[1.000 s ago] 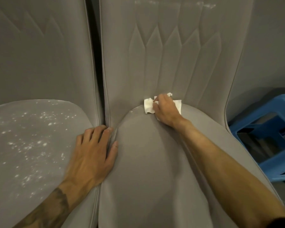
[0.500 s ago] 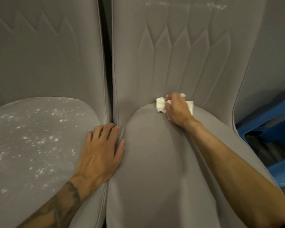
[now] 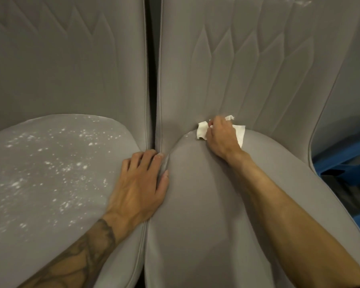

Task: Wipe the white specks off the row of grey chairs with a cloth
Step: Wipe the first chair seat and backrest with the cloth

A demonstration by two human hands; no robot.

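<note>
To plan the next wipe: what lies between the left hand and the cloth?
Head view: only the right chair's grey seat lies between left hand and cloth, with faint specks beside the cloth.

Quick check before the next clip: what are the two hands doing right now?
Left hand: open, flat on the edge of the speckled left seat.
Right hand: holding the white cloth at the back of the right seat.

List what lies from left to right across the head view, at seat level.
Speckled seat → left hand, lying flat → right hand gripping the cloth → blue stool at the right edge.
</note>
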